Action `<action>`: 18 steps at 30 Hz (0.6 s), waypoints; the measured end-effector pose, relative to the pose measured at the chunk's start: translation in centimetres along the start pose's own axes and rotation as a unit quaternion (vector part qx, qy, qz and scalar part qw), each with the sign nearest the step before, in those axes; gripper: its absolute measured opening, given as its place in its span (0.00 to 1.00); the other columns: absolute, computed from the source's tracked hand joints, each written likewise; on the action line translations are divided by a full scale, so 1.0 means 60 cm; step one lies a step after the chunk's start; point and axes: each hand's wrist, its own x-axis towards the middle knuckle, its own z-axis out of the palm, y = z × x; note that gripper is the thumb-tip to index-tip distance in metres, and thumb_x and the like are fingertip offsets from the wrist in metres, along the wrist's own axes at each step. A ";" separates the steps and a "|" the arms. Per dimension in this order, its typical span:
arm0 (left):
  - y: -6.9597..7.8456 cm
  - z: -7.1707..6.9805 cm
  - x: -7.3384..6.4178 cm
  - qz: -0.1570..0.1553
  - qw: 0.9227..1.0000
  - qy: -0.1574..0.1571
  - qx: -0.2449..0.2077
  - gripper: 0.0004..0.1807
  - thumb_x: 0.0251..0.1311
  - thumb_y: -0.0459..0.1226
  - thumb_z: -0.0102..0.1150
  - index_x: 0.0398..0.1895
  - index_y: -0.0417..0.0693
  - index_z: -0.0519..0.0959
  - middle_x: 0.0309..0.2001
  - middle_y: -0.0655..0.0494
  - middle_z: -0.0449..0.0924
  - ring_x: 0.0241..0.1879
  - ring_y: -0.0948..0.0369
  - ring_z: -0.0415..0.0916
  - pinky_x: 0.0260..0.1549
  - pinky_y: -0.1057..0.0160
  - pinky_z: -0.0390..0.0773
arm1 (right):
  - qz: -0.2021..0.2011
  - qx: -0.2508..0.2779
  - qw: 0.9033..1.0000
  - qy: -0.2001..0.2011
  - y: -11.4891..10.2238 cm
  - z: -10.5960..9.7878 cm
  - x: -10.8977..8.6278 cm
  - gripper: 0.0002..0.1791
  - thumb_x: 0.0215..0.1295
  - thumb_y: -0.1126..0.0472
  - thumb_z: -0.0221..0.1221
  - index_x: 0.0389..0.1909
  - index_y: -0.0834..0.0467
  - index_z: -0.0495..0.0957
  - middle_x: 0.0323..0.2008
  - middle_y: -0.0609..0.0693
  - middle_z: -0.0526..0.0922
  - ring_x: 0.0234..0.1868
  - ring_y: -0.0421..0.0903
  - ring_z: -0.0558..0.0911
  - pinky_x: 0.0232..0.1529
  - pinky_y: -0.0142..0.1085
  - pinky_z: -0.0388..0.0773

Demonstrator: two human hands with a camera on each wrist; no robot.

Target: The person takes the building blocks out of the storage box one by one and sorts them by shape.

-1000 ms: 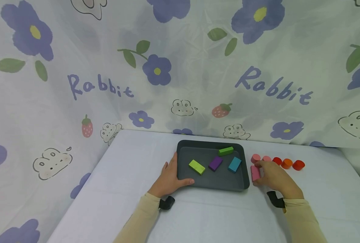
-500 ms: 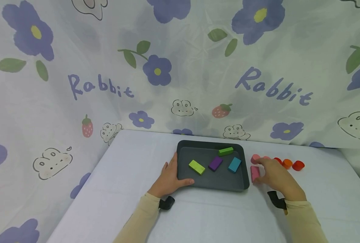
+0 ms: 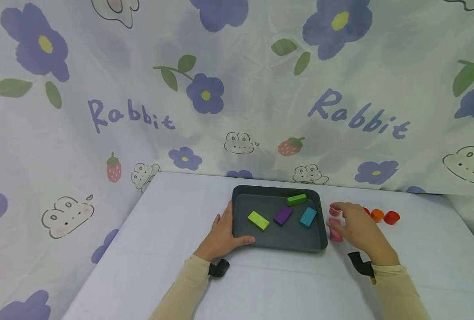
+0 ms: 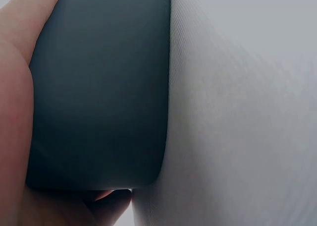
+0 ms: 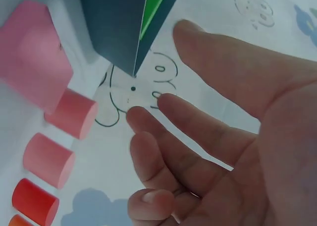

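Head view: right hand [image 3: 360,227], now off the pink block [image 3: 335,236], is loose and free; left hand [image 3: 222,235] grips the dark rectangular tray [image 3: 289,239].

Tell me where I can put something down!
Bare table lies left of the left hand, and in front of the tray, between the sleeves. Crowded: right of the tray, with the right hand, pink block and cylinders.

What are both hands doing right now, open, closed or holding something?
Left hand: holding the dark tray at one corner.
Right hand: open, holding nothing, near the pink block.
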 end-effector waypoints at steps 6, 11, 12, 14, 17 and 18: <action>0.001 0.001 0.000 0.000 1.000 -0.002 -0.001 0.72 0.52 0.66 0.68 0.80 0.36 0.33 0.81 0.44 0.37 0.79 0.50 0.41 0.76 0.44 0.36 | -0.010 0.009 1.000 0.014 -0.010 0.012 0.003 0.32 0.64 0.55 0.68 0.64 0.67 0.73 0.54 0.66 0.80 0.57 0.65 0.73 0.50 0.58 0.81; 0.001 0.000 0.000 -0.001 1.000 -0.002 -0.002 0.72 0.52 0.66 0.67 0.80 0.36 0.33 0.81 0.44 0.36 0.79 0.51 0.41 0.76 0.44 0.35 | -0.040 0.010 0.999 0.028 -0.016 0.026 0.006 0.32 0.62 0.54 0.70 0.62 0.68 0.75 0.52 0.65 0.81 0.53 0.62 0.76 0.49 0.56 0.82; 0.001 0.000 0.000 0.000 1.000 -0.002 -0.002 0.72 0.52 0.66 0.68 0.80 0.36 0.33 0.81 0.44 0.37 0.79 0.51 0.41 0.76 0.44 0.35 | -0.047 0.010 0.998 0.030 -0.017 0.029 0.007 0.32 0.62 0.54 0.70 0.61 0.68 0.75 0.49 0.64 0.81 0.48 0.60 0.78 0.46 0.54 0.83; 0.001 0.000 0.000 0.000 1.000 0.000 -0.001 0.71 0.52 0.66 0.68 0.80 0.36 0.33 0.81 0.43 0.37 0.79 0.50 0.42 0.76 0.44 0.36 | -0.060 0.007 0.997 0.036 -0.019 0.036 0.010 0.31 0.61 0.54 0.71 0.60 0.68 0.76 0.46 0.62 0.82 0.42 0.54 0.78 0.42 0.49 0.84; 0.001 0.000 0.001 -0.003 1.000 -0.002 0.001 0.72 0.52 0.65 0.68 0.80 0.37 0.33 0.81 0.44 0.36 0.79 0.51 0.41 0.76 0.45 0.36 | -0.069 0.004 0.997 0.042 -0.020 0.046 0.014 0.32 0.60 0.54 0.72 0.59 0.67 0.77 0.46 0.61 0.81 0.38 0.50 0.76 0.38 0.44 0.84; 0.001 0.000 0.001 -0.005 1.000 -0.004 0.002 0.72 0.52 0.66 0.68 0.80 0.37 0.32 0.81 0.45 0.36 0.79 0.52 0.41 0.76 0.45 0.35 | -0.071 0.001 0.996 0.045 -0.020 0.048 0.014 0.32 0.59 0.54 0.72 0.59 0.67 0.77 0.49 0.62 0.81 0.40 0.52 0.77 0.41 0.46 0.84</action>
